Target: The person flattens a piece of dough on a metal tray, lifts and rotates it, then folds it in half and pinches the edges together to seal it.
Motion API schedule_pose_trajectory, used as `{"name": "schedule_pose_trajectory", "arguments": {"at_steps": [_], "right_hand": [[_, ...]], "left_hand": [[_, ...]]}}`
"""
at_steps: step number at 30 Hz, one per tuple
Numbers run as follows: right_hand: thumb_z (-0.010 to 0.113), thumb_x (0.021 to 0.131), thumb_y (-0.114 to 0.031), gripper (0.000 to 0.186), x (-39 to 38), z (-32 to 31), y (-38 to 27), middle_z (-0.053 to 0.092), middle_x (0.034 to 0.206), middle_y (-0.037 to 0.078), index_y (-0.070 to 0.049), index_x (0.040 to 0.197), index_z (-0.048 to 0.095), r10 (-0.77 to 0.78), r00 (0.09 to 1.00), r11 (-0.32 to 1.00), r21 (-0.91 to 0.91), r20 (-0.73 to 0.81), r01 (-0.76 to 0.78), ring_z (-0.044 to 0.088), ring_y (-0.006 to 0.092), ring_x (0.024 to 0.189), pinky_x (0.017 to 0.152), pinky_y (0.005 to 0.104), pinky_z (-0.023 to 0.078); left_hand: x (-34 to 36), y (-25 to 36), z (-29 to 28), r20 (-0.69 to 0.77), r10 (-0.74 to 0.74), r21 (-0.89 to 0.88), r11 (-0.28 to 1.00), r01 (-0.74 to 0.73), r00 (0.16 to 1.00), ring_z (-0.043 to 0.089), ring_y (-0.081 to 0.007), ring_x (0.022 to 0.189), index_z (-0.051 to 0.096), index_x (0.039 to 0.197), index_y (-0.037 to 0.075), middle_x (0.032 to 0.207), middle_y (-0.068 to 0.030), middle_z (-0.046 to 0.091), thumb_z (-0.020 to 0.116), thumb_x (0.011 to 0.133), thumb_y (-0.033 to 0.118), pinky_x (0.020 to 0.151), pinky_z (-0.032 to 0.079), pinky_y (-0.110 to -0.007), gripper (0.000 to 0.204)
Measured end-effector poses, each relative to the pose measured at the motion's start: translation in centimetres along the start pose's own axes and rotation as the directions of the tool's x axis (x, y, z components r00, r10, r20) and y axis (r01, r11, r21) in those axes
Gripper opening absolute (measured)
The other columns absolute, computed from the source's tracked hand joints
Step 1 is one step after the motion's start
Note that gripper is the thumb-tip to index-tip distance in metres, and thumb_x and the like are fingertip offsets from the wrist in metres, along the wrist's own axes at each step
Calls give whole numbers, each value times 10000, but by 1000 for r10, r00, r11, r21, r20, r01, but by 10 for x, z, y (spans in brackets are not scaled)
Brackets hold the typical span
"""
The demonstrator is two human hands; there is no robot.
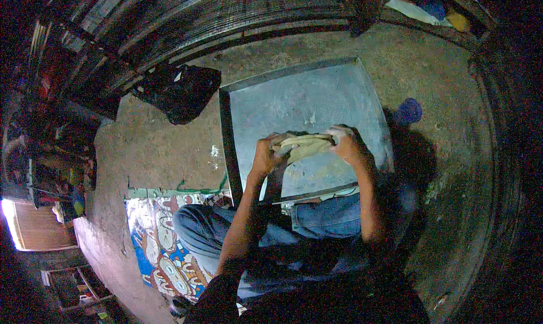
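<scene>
L hand (270, 152) gripped the left end of a folded, pale-yellow dough slab (310, 146); R hand (346, 144) pinched the right end. Dough spanned btwn them over a low-walled grey-blue tray (268, 106); couldn't tell if touching. Black bag (192, 93) lay L of tray, purple round item (410, 110) R, cartoon-print mat (164, 247) lower L.

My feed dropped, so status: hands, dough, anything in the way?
Left hand and right hand both gripping dough. Dough folded, held over tray. Nothing visibly in the way.
</scene>
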State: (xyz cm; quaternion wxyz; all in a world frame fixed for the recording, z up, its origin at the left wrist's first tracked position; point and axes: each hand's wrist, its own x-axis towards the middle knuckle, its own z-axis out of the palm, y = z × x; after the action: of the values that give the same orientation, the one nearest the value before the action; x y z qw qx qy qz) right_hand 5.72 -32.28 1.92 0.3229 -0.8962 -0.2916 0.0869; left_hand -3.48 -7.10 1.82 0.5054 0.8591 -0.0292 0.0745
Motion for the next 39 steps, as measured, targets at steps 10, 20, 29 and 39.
{"name": "schedule_pose_trajectory", "arguments": {"at_steps": [10, 20, 29, 39], "right_hand": [[686, 680, -57, 305, -5, 14, 16, 677, 990, 155, -61, 985, 688, -100, 987, 988, -128, -124, 84, 649, 320, 926, 848, 386, 514], [668, 685, -48, 318, -6, 18, 25, 666, 1025, 159, -68, 1003, 678, -25, 996, 996, -91, -82, 17, 617, 337, 994, 896, 399, 489], [644, 703, -67, 190, -2, 16, 25, 657, 812, 180, -41, 887, 684, 23, 1000, 999, -38, -4, -23, 651, 355, 788, 744, 416, 512], [699, 710, -136, 275, 5, 27, 41, 672, 978, 156, -80, 979, 704, 56, 990, 998, -27, 130, -53, 642, 340, 911, 812, 391, 513]], "left_hand": [[2, -9, 0, 18, 57, 35, 998, -58, 998, 652, -210, 832, 685, 1026, 29, 922, -118, 687, 681, 772, 180, 746, 518, -342, 295], [0, 0, -2, 2, 11, -63, 998, -11, 1000, 645, -274, 860, 679, 1052, 39, 996, -152, 677, 695, 693, 41, 778, 497, -337, 360], [-1, -5, 0, 18, 1, -106, 994, 1, 1000, 641, -203, 854, 687, 1018, 19, 949, -106, 684, 721, 752, 179, 773, 517, -343, 312], [1, 2, -5, 71, -79, -59, 995, 84, 994, 660, -262, 842, 697, 1030, 64, 976, -128, 685, 725, 691, 159, 775, 514, -347, 353]]}}
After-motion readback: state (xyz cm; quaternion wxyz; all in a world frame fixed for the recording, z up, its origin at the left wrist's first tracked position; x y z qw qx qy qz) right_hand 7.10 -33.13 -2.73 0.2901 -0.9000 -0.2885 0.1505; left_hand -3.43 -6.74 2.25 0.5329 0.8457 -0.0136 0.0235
